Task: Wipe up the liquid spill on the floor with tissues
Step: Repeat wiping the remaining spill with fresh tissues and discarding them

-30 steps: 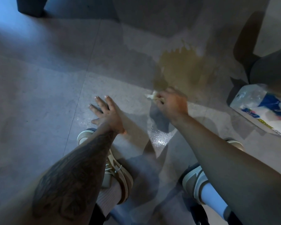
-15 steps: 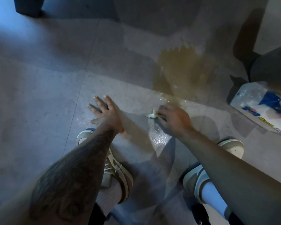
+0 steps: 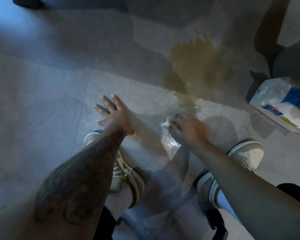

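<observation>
Head view, looking down over both arms: what did the right hand (image 3: pixel 189 129) have hold of?

A small white wad of tissue (image 3: pixel 164 124). The fingers were curled over it and pinched it at their tips, low against the floor (image 3: pixel 42 101). The hand was blurred, so I couldn't make out each finger.

And where was that, next to the spill (image 3: pixel 194 66)?

Just on the near side of it. The brown pool lay on the far right part of the floor, thinning to a wet streak at its near edge. The tissue sat just short of that streak, with a shiny damp patch (image 3: pixel 170 143) nearer the person's feet.

How were the arms?

The right arm reached forward from the lower right, wrist bent down. The left hand (image 3: pixel 113 113) lay flat on the floor to the left, fingers spread and straight, holding nothing, with the tattooed forearm running straight behind it. Both shoes (image 3: pixel 126 175) were planted under the arms.

Anything different from a second before?

The right hand had been up at the pool's near left edge; it had drawn back towards the feet with the tissue. The left hand hadn't shifted.

Anything else about?

A tissue pack (image 3: pixel 284 108) lay near the floor's right edge, well apart from both hands.
</observation>
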`<state>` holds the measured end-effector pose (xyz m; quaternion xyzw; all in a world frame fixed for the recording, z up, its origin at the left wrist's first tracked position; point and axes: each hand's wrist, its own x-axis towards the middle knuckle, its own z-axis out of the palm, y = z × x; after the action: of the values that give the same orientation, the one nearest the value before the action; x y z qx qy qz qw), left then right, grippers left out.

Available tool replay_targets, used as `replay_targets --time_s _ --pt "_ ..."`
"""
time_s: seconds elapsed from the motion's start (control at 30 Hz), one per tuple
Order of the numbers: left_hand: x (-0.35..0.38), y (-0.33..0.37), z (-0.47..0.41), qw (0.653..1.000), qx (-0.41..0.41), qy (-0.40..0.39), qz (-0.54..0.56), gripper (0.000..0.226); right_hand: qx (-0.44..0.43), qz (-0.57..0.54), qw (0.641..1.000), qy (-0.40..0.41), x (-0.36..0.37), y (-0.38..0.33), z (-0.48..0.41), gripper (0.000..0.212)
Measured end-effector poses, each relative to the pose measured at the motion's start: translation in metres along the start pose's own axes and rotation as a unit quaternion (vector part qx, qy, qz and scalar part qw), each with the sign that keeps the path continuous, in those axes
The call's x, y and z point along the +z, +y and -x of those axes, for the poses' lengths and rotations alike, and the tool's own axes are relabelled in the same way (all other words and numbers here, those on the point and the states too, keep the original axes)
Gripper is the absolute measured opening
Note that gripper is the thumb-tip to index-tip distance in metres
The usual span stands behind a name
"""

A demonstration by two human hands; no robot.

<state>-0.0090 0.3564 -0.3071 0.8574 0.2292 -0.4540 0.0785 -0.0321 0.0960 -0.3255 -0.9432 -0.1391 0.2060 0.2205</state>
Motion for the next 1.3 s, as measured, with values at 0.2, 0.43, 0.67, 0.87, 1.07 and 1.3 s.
replay_targets --time_s 0.2,0.43,0.67,0.87,1.07,1.3 --pt "0.001 0.002 -0.002 1.0 0.003 0.006 0.008 0.163 0.11 0.019 0.992 0.062 -0.037 0.018 -0.025 0.022" --pt "0.005 0.0 -0.003 1.0 0.006 0.02 0.007 0.165 -0.073 0.061 0.995 -0.043 -0.031 0.031 0.004 0.028" --pt "0.002 -0.004 0.005 0.999 0.013 0.036 0.012 0.158 0.012 0.113 0.993 0.014 -0.078 0.055 -0.043 0.025" --pt "-0.039 0.021 0.045 0.992 0.099 0.075 -0.028 0.08 0.042 0.085 0.995 0.036 -0.123 0.029 -0.035 0.026" --pt "-0.102 0.116 0.126 0.955 0.285 0.053 0.064 0.041 0.056 0.023 0.994 0.094 -0.199 0.002 -0.007 0.026" --pt "-0.153 0.204 0.215 0.884 0.421 0.132 0.152 0.075 0.028 0.031 0.984 0.17 -0.315 -0.015 0.023 0.026"
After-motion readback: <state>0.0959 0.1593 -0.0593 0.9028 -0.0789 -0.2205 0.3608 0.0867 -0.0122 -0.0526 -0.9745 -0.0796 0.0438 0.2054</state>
